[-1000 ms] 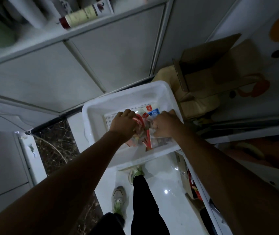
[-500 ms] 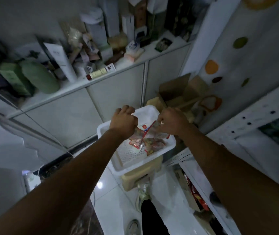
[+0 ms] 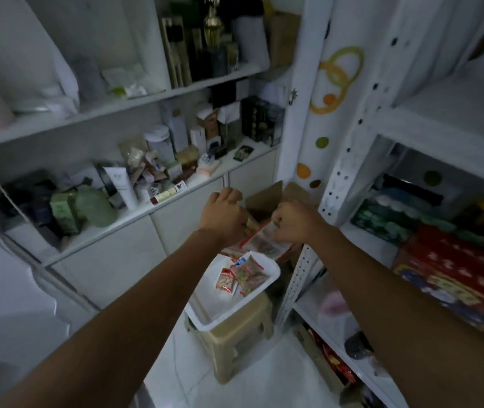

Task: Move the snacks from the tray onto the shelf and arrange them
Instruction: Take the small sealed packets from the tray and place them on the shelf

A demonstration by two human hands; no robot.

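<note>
My left hand (image 3: 223, 219) and right hand (image 3: 293, 222) are both curled tight round a bunch of snack packets (image 3: 264, 244), up above the white tray (image 3: 202, 319) on the stool (image 3: 235, 343). A few snacks (image 3: 240, 278) lie in the tray. The bunch is not on the shelf (image 3: 364, 237) yet, so I think lots is left.

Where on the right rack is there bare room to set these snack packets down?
The packets could go on the bare shelf patch between the rack post and the red box, in front of the green packs. The shelf above also looks bare. The left cabinet shelf is crowded with tubes and boxes.
</note>
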